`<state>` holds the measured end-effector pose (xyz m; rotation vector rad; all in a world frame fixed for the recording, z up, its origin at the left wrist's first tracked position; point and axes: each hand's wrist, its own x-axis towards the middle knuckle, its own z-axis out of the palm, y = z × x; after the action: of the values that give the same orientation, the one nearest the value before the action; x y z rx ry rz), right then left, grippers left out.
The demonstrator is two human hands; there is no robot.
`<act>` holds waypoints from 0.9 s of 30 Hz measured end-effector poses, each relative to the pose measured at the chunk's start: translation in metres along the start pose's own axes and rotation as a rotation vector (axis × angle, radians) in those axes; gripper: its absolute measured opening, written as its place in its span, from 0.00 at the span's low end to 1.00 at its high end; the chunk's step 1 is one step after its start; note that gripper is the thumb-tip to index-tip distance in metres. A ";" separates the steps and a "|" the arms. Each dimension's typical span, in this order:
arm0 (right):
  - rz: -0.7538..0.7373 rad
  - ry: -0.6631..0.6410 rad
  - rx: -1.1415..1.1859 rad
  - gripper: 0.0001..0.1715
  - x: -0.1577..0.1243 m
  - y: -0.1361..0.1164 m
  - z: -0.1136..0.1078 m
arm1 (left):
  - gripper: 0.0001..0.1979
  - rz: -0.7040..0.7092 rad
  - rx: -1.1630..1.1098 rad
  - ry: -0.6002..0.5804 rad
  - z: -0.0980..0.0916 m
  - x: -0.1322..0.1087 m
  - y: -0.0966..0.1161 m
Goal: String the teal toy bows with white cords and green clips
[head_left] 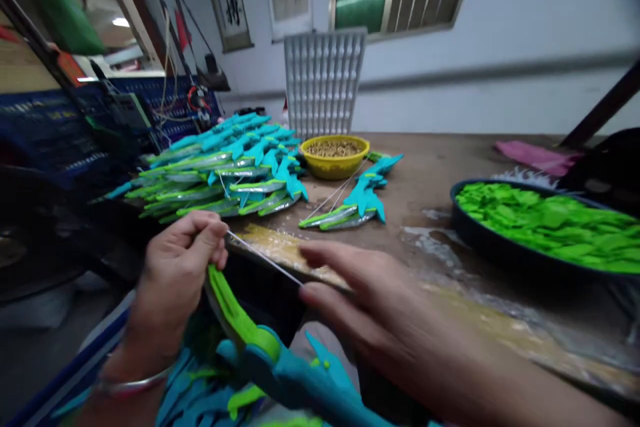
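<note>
My left hand is closed, pinching a white string at the tip of a green bow limb. That limb belongs to a blue and green plastic toy crossbow, which lies across my lap below both hands. From the pinch the string runs taut to the right. My right hand, slightly blurred, has its thumb and fingers apart, with the thumb at the string's other visible end. Whether the string passes behind the thumb is hidden. More blue and green toy parts lie under the left forearm.
Stacked toy crossbows cover the table's left side. A single strung one lies right of them, by a yellow bowl of small brownish pieces. A dark basin of green parts stands right. Behind is a grey slotted crate.
</note>
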<state>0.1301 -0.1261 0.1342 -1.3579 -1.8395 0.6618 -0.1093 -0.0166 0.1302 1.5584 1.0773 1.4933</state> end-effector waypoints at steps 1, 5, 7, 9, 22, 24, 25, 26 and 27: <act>0.067 -0.115 0.195 0.09 0.023 -0.011 0.011 | 0.09 0.027 0.029 -0.037 0.008 0.003 -0.001; 0.397 -0.066 0.680 0.06 0.083 -0.011 0.054 | 0.15 0.047 0.089 -0.114 0.025 0.009 -0.029; 0.433 0.024 0.777 0.09 0.092 0.008 0.067 | 0.15 0.008 0.084 -0.118 0.028 0.010 -0.044; 0.457 0.019 0.867 0.17 0.094 0.029 0.075 | 0.15 -0.029 0.077 -0.126 0.029 0.009 -0.054; 0.301 -0.060 0.833 0.21 0.129 0.022 0.073 | 0.19 -0.494 -0.770 -0.044 0.019 0.003 -0.073; 0.232 -0.077 0.790 0.19 0.133 0.018 0.073 | 0.20 -0.524 -0.776 -0.030 0.020 0.000 -0.076; 0.215 -0.066 0.744 0.18 0.135 0.017 0.072 | 0.21 -0.531 -0.764 -0.004 0.020 -0.002 -0.076; 0.201 -0.046 0.679 0.16 0.137 0.016 0.070 | 0.22 -0.529 -0.749 0.039 0.021 -0.003 -0.076; 0.184 -0.024 0.606 0.15 0.139 0.015 0.069 | 0.22 -0.520 -0.734 0.086 0.022 -0.004 -0.075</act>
<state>0.0608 0.0125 0.1184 -1.1093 -1.3702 1.2177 -0.0943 0.0105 0.0588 0.6502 0.7606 1.3650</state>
